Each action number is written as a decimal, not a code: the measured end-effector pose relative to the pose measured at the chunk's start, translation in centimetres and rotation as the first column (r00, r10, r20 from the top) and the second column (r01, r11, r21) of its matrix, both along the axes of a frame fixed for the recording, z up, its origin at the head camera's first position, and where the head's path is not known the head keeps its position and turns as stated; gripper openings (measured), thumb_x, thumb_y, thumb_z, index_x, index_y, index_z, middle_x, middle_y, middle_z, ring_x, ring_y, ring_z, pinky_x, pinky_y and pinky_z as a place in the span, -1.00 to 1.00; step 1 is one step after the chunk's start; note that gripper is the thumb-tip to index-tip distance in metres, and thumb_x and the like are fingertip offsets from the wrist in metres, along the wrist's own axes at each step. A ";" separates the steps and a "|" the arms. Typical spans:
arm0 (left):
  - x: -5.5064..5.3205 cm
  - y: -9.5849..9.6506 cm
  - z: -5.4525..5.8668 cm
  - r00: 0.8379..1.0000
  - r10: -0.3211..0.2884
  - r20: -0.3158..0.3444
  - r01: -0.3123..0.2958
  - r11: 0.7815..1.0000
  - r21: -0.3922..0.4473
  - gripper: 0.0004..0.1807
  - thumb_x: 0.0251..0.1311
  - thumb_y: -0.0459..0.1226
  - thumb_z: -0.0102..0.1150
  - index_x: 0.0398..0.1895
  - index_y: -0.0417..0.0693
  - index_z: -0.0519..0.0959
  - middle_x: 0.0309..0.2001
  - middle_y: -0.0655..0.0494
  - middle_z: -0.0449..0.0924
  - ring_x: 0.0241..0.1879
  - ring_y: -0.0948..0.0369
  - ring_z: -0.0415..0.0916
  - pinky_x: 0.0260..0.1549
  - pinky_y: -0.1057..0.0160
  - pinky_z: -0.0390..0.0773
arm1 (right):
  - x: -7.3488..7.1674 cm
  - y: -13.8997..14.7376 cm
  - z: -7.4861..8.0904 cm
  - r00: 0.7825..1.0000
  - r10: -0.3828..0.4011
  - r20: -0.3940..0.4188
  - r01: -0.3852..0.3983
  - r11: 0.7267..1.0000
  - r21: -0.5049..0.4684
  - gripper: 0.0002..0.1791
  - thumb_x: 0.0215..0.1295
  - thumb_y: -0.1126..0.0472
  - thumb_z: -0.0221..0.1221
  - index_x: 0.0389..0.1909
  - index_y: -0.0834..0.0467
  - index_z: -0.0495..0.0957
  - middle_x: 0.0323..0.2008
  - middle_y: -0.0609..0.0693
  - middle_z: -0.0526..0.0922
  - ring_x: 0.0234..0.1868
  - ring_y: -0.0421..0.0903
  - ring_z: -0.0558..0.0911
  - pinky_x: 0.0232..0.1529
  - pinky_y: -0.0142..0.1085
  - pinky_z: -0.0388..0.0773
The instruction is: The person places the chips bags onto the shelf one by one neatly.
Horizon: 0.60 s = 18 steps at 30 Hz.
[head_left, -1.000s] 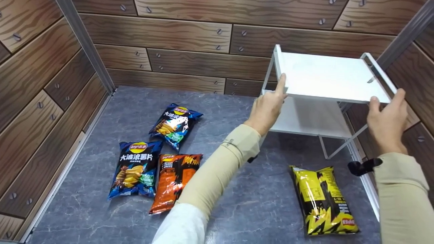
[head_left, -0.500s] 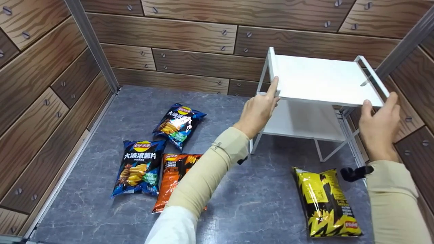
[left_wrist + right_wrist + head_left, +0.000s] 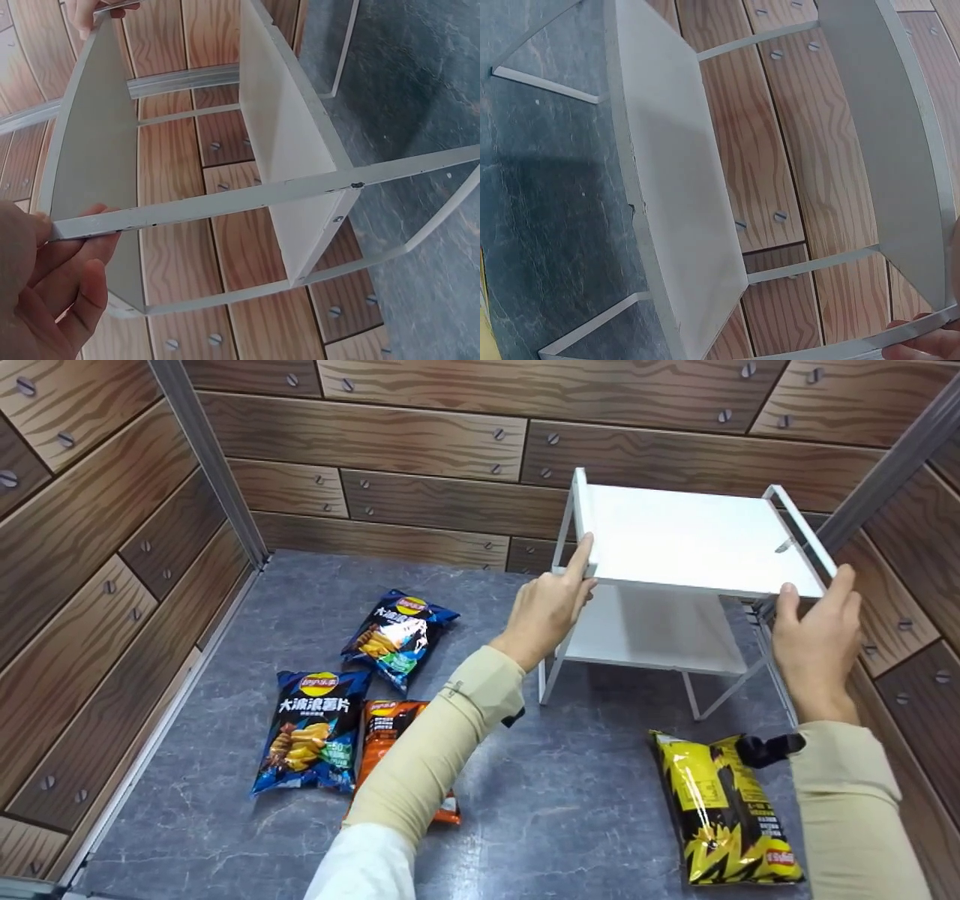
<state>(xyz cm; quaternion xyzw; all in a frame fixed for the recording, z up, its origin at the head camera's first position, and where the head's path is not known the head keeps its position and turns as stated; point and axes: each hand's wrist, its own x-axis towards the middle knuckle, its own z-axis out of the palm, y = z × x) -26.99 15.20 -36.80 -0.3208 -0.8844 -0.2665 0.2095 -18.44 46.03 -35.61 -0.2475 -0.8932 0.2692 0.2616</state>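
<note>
A white two-tier shelf rack (image 3: 682,540) stands at the right of the head view, near the back wall. My left hand (image 3: 546,607) grips the front left corner of its upper tier, index finger laid along the side rail. In the left wrist view, the rack's frame bar passes between the thumb and fingers of my left hand (image 3: 52,292). My right hand (image 3: 817,649) holds the front right corner, thumb at the front edge and fingers over the side rail. Only the fingertips of my right hand (image 3: 926,345) show in the right wrist view. Both tiers are bare.
A yellow chip bag (image 3: 724,810) lies before the rack on the grey marbled floor (image 3: 540,810). Two blue chip bags (image 3: 311,731) and an orange chip bag (image 3: 382,727), partly behind my left forearm, lie at left. Wood-patterned walls (image 3: 420,435) enclose the space.
Both hands have shifted the rack leftward, away from the right wall, keeping their grip on its front corners. The chip bags have stayed in place while the head view moved slightly.
</note>
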 end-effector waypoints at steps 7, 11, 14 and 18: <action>0.2 -1.4 -0.1 1.000 0.011 0.000 -0.011 1.000 0.000 -0.36 0.53 -0.08 -0.13 0.56 -0.10 0.08 -0.34 0.22 0.78 -0.65 0.28 0.56 -0.68 0.30 0.49 | -0.1 -1.2 -0.4 0.999 0.014 -0.036 -0.013 0.999 0.032 -0.21 0.46 -0.13 -0.15 0.56 0.15 -0.12 0.35 0.46 0.24 0.15 0.62 0.37 0.19 0.38 0.24; 0.4 -2.2 0.0 1.000 0.013 0.018 -0.013 1.000 0.008 -0.36 0.53 -0.08 -0.14 0.56 -0.08 0.07 -0.36 0.22 0.77 -0.68 0.28 0.52 -0.70 0.31 0.45 | -0.1 -1.8 -0.5 0.998 0.020 -0.052 -0.018 0.998 0.052 -0.22 0.46 -0.14 -0.15 0.54 0.15 -0.09 0.32 0.47 0.26 0.09 0.63 0.39 0.14 0.40 0.26; 0.5 -2.7 0.0 1.000 0.004 0.023 -0.004 1.000 0.013 -0.36 0.53 -0.07 -0.15 0.57 -0.09 0.05 -0.36 0.21 0.77 -0.67 0.28 0.52 -0.69 0.31 0.46 | -0.1 -2.4 -0.7 0.997 0.026 -0.070 -0.021 0.998 0.066 -0.23 0.46 -0.14 -0.14 0.53 0.17 -0.07 0.28 0.48 0.29 0.04 0.63 0.41 0.09 0.41 0.27; 0.5 -3.7 0.0 1.000 0.008 0.013 -0.008 1.000 0.016 -0.36 0.53 -0.07 -0.15 0.57 -0.09 0.06 -0.34 0.22 0.77 -0.65 0.27 0.55 -0.66 0.28 0.50 | -0.1 -3.2 -0.7 0.996 0.048 -0.075 -0.043 0.997 0.067 -0.23 0.46 -0.14 -0.14 0.53 0.18 -0.07 0.27 0.48 0.29 -0.01 0.62 0.42 0.07 0.41 0.28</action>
